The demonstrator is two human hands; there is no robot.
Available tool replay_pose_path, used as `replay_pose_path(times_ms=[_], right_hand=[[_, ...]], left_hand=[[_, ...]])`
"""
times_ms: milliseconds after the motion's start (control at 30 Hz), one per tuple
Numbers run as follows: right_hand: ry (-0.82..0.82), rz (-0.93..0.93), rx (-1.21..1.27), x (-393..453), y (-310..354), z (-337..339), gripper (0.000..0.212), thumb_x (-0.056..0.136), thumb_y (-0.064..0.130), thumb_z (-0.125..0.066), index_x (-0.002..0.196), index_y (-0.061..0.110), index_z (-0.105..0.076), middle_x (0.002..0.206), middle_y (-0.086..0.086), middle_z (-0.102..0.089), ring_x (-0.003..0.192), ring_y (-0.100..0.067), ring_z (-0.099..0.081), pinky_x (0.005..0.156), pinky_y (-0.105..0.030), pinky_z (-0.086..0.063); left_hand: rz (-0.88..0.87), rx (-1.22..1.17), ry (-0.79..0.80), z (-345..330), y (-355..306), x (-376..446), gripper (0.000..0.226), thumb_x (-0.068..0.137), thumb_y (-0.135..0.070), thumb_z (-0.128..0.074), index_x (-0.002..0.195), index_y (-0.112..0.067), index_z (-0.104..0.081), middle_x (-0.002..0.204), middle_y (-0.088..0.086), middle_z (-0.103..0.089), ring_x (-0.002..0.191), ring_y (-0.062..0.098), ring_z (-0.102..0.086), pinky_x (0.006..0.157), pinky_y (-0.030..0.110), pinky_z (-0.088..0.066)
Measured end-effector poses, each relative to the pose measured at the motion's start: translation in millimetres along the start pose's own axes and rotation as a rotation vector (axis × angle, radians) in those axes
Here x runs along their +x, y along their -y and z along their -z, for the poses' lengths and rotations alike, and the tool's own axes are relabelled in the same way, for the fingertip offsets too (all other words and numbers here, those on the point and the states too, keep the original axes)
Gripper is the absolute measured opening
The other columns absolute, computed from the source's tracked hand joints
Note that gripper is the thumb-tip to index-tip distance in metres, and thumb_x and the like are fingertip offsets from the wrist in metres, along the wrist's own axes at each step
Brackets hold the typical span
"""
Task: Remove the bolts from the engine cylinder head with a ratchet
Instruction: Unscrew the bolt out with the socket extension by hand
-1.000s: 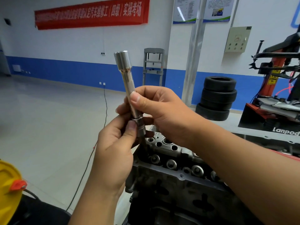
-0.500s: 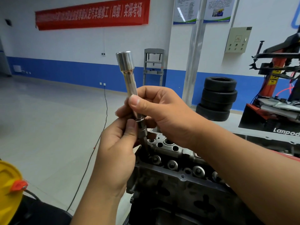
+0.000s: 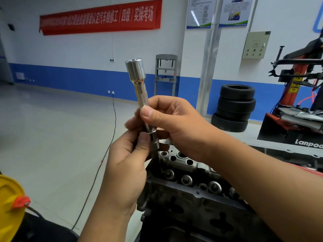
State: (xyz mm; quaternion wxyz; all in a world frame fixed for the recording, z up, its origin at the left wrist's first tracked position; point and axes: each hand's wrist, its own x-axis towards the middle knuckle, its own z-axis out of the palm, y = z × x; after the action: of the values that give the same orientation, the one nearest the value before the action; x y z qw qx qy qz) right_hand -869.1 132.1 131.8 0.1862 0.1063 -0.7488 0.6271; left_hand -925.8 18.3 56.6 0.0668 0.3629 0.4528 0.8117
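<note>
From the head camera, the dark grey cast-metal engine cylinder head (image 3: pixel 192 194) fills the lower middle of the view, its near-left corner just below the hands and its top row of round valve caps running off to the right under the right forearm. To its left lies a wide stretch of pale grey floor (image 3: pixel 52 137), crossed only by a thin black cable (image 3: pixel 114 119) that drops from the blue-banded wall. At the lower left edge sits a yellow rounded container with an orange cap (image 3: pixel 10 203). Behind on the right stand a stack of black tyres (image 3: pixel 234 107) and a red and black tyre-changing machine (image 3: pixel 297 95), well apart from the hands.

Above the cylinder head's left end, a long shiny steel socket extension bar (image 3: pixel 139 89) stands nearly upright, its wide socket end topmost. The right hand (image 3: pixel 174 126) wraps the bar's middle, thumb pressed across the front. The left hand (image 3: pixel 129 158) pinches the narrower dark lower piece just beneath, thumb against it. The bar's bottom tip is hidden behind the fingers.
</note>
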Motion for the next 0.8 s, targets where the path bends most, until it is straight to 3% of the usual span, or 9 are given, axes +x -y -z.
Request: replay_pose_path(times_ms=[100,167,267,367,467,633,700,733,800], right_hand=[[0.022,-0.022,0.0,0.7,-0.8,-0.8,0.018,0.105,0.019,-0.057,0.107,0.004,-0.067,0.103,-0.015,-0.076,0.1,-0.028,-0.073,0.087,-0.047,-0.061],[-0.005,-0.029,-0.002,1.5,-1.3,-0.9,0.017,0.101,0.021,-0.063,0.107,0.006,-0.067,0.101,-0.014,-0.077,0.097,-0.029,-0.074,0.094,-0.054,-0.057],[-0.059,-0.003,-0.023,2.1,-0.5,0.2,0.012,0.095,0.018,-0.07,0.097,0.009,-0.064,0.094,-0.013,-0.078,0.091,-0.026,-0.076,0.084,-0.041,-0.061],[-0.027,0.005,-0.011,1.4,0.5,1.8,0.011,0.101,0.016,-0.063,0.099,0.006,-0.065,0.098,-0.014,-0.077,0.094,-0.025,-0.076,0.076,-0.033,-0.062],[0.031,-0.026,0.012,0.2,2.2,0.8,0.02,0.107,0.02,-0.053,0.106,0.005,-0.067,0.104,-0.014,-0.077,0.096,-0.022,-0.074,0.073,-0.031,-0.061],[0.002,-0.019,0.031,3.3,-2.4,-4.6,0.015,0.098,0.02,-0.066,0.106,0.007,-0.065,0.1,-0.014,-0.076,0.097,-0.026,-0.073,0.095,-0.047,-0.059],[-0.041,-0.016,0.035,3.2,-5.1,-4.7,0.012,0.097,0.02,-0.069,0.098,0.009,-0.065,0.098,-0.016,-0.074,0.097,-0.031,-0.071,0.099,-0.058,-0.057],[-0.046,-0.015,0.033,3.6,-5.7,-3.4,0.012,0.098,0.021,-0.068,0.096,0.009,-0.065,0.098,-0.015,-0.074,0.096,-0.03,-0.071,0.095,-0.056,-0.059],[-0.028,-0.022,0.028,3.2,-4.9,-3.1,0.017,0.102,0.024,-0.063,0.095,0.011,-0.068,0.099,-0.009,-0.076,0.091,-0.02,-0.072,0.075,-0.035,-0.062]], left_hand=[[-0.024,0.073,-0.121,0.2,2.6,1.6,0.023,0.09,-0.029,-0.063,0.106,-0.027,-0.079,0.101,-0.001,-0.081,0.094,0.021,-0.078,0.086,0.037,-0.063],[-0.064,0.085,-0.176,-0.8,3.0,1.6,0.024,0.076,-0.031,-0.073,0.099,-0.028,-0.08,0.094,-0.003,-0.081,0.086,0.017,-0.078,0.076,0.029,-0.061],[-0.113,0.106,-0.209,-1.8,2.7,2.3,0.025,0.068,-0.036,-0.081,0.092,-0.029,-0.079,0.086,-0.006,-0.08,0.075,0.007,-0.076,0.062,0.014,-0.054],[-0.063,0.05,-0.059,0.2,3.2,2.8,0.024,0.09,-0.036,-0.067,0.11,-0.032,-0.079,0.102,-0.002,-0.081,0.093,0.016,-0.078,0.077,0.021,-0.06],[-0.036,0.05,0.03,2.5,3.9,2.3,0.032,0.102,-0.024,-0.051,0.111,-0.039,-0.078,0.105,0.0,-0.08,0.097,0.02,-0.078,0.082,0.025,-0.061],[-0.132,0.142,-0.16,1.4,4.8,5.2,0.026,0.069,-0.037,-0.077,0.095,-0.037,-0.08,0.087,-0.007,-0.079,0.078,0.009,-0.076,0.07,0.023,-0.059],[-0.17,0.19,-0.176,2.1,7.5,5.3,0.031,0.07,-0.037,-0.083,0.101,-0.038,-0.079,0.088,-0.006,-0.078,0.077,0.009,-0.075,0.07,0.02,-0.06],[-0.168,0.203,-0.159,2.4,7.8,4.9,0.03,0.077,-0.038,-0.084,0.106,-0.039,-0.078,0.092,-0.006,-0.079,0.081,0.01,-0.076,0.074,0.021,-0.061],[-0.108,0.156,-0.079,4.4,9.7,4.8,0.023,0.092,-0.039,-0.071,0.115,-0.04,-0.076,0.102,-0.006,-0.08,0.094,0.013,-0.078,0.083,0.026,-0.062]])
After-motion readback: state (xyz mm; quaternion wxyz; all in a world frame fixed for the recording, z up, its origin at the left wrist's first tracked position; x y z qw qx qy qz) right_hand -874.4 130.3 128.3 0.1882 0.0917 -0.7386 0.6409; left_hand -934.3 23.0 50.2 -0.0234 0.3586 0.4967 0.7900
